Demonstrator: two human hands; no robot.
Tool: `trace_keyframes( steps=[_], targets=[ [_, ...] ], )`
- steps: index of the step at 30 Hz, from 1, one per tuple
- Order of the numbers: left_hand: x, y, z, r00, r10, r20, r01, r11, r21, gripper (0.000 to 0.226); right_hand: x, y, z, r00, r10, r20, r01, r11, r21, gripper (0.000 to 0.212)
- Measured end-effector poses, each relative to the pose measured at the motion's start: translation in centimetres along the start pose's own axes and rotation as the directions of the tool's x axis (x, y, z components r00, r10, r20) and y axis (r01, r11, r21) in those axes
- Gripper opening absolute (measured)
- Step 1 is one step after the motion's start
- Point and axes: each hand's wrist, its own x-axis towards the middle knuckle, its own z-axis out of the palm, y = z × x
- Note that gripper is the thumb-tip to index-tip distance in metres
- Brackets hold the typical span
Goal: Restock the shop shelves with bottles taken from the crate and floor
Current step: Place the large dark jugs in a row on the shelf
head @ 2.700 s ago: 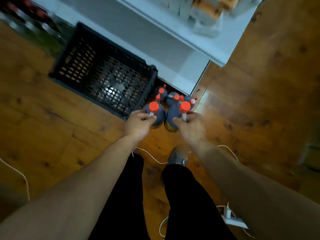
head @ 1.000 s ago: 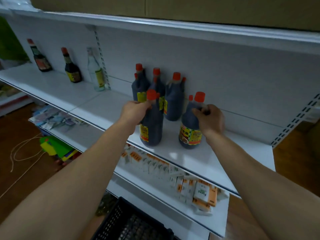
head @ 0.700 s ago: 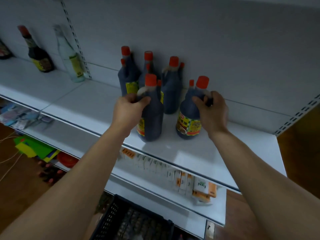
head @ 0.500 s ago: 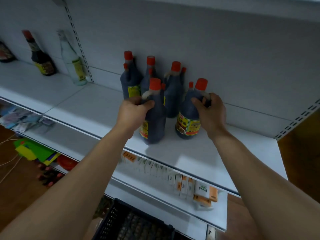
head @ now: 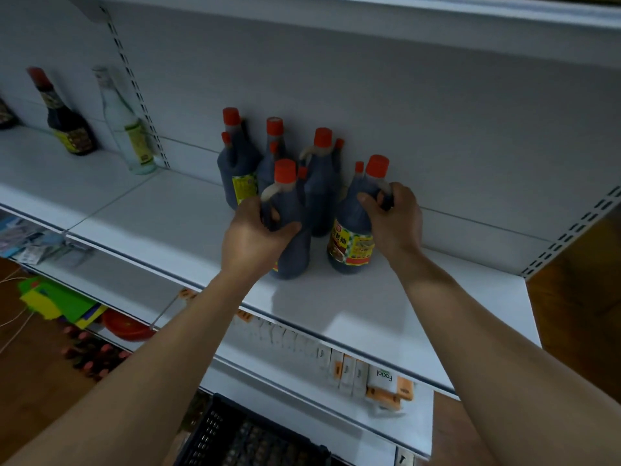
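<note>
Two dark sauce bottles with red caps stand upright on the white shelf (head: 437, 297). My left hand (head: 255, 237) grips the handle of the left bottle (head: 292, 230). My right hand (head: 395, 220) is closed around the handle of the right bottle (head: 353, 243), whose yellow and red label faces me. Behind them, against the back panel, stand three more bottles of the same kind (head: 235, 163). The black crate (head: 235, 435) shows at the bottom edge, below the shelves.
Farther left on the same shelf stand a dark bottle (head: 67, 126) and a clear glass bottle (head: 126, 129). The shelf below holds small white and orange boxes (head: 379, 378). Wooden floor with coloured items (head: 57, 301) lies at lower left.
I lifted both bottles from the floor beside the crate up to the shelf. Over the last second they stand on the shelf and both hands have stayed on their handles.
</note>
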Motion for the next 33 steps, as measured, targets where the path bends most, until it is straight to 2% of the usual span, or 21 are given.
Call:
trace_keyframes(
  steps=[3, 5, 7, 9, 11, 14, 18, 24, 29, 33],
  targets=[
    [-0.3, 0.2, 0.1, 1.0, -0.024, -0.006, 0.024, 1.0, -0.019, 0.052, -0.6, 0.5, 0.4, 1.0, -0.015, 0.027, 0.014, 1.0, 0.021, 0.032],
    [-0.2, 0.1, 0.3, 0.995, -0.093, 0.035, 0.097, 0.987, -0.131, 0.06, -1.3, 1.1, 0.6, 0.998, 0.009, 0.064, -0.013, 0.998, 0.054, 0.03],
    [-0.3, -0.3, 0.6, 0.977, -0.18, 0.113, 0.203, 0.946, -0.254, 0.051, -1.8, 1.9, 0.9, 0.996, -0.002, 0.087, -0.006, 0.997, 0.083, 0.038],
    [-0.6, -0.5, 1.0, 0.965, -0.219, 0.143, 0.253, 0.918, -0.304, 0.046, -1.7, 2.4, 1.1, 0.996, -0.024, 0.088, 0.016, 0.996, 0.093, 0.051],
    [-0.8, -0.4, 1.2, 0.964, -0.232, 0.131, 0.261, 0.919, -0.295, 0.037, -1.1, 2.6, 1.2, 0.995, -0.036, 0.089, 0.028, 0.996, 0.088, 0.059],
    [-0.9, -0.4, 1.4, 0.967, -0.233, 0.101, 0.253, 0.916, -0.312, 0.023, 0.0, 3.0, 1.1, 0.995, -0.051, 0.081, 0.051, 0.999, 0.006, 0.056],
    [-1.0, -0.1, 1.3, 0.968, -0.234, 0.096, 0.252, 0.916, -0.312, 0.026, 1.7, 3.0, 1.3, 0.997, -0.035, 0.072, 0.038, 0.999, -0.035, 0.055],
    [-0.9, -0.6, 1.2, 0.969, -0.241, 0.046, 0.245, 0.932, -0.268, 0.019, 2.6, 2.8, 1.9, 0.998, 0.017, 0.056, -0.016, 1.0, -0.022, 0.052],
    [0.0, -1.4, 0.2, 0.956, -0.291, -0.033, 0.267, 0.912, -0.312, 0.032, 2.2, 2.5, 2.3, 0.997, 0.065, 0.033, -0.065, 0.998, 0.004, 0.051],
    [1.3, -2.4, -1.0, 0.948, -0.297, -0.115, 0.257, 0.928, -0.27, 0.031, 2.2, 2.4, 2.5, 0.995, 0.092, 0.029, -0.092, 0.996, 0.0, 0.053]
  ],
)
